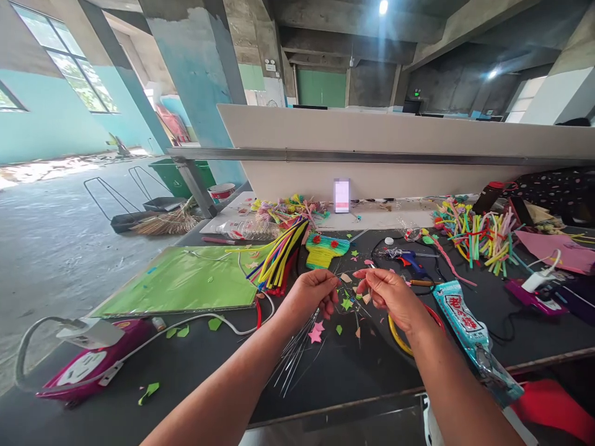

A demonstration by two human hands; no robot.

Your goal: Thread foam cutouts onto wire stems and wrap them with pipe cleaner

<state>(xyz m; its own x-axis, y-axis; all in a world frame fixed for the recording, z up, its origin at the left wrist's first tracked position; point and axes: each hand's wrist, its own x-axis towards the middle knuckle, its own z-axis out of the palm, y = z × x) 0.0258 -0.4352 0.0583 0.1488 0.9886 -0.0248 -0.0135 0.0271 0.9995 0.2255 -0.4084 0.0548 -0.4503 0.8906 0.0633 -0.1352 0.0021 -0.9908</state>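
Over the middle of the dark table, my left hand [317, 293] is closed, thumb and fingers pinched on a thin wire. Facing it, my right hand [388, 295] is closed too, its fingertips pinching the wire's other side; the wire is barely visible between them. Below my left hand lies a bunch of thin metal wires [294, 359]. Pink paper stars [316, 332] and green scraps [347, 303] are scattered around. Just beyond the hands rests a yellow and teal wrapped shape [325, 249] with red roses.
Pipe cleaners [283, 254] lie behind left, beside a green sheet [181, 279]. A phone [341, 196] stands at the back. On the right are a glue gun [413, 262], yellow tape [400, 337] and a teal packet [465, 319]. Purple power strips [95, 365] sit at both sides.
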